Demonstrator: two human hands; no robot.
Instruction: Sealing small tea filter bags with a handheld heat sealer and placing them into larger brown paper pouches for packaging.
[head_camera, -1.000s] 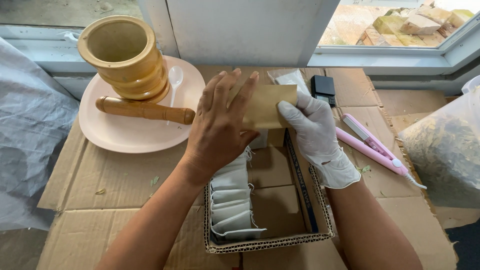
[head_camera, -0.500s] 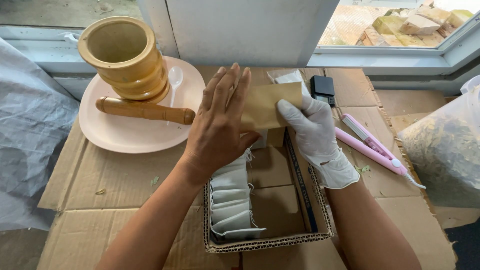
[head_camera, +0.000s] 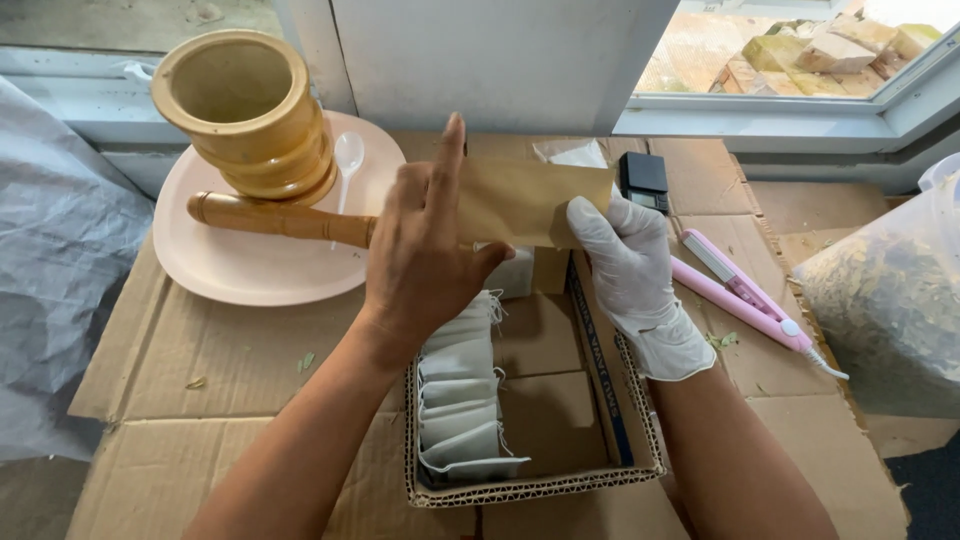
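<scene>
Nearest, a shallow corrugated cardboard box (head_camera: 600, 400) holds a row of small white drawstring sachets (head_camera: 458, 400). Above it, the bare left hand (head_camera: 425, 255) and white-gloved right hand (head_camera: 630, 260) hold a flat brown paper envelope (head_camera: 530, 200). Beyond, a pink plate (head_camera: 240, 270) carries a wooden mortar (head_camera: 245, 115), pestle (head_camera: 280, 218) and white spoon (head_camera: 347, 160).

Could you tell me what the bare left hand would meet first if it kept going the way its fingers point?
Probably the white wall panel beyond the table; the left hand points up and away, though depth is unclear.
</scene>
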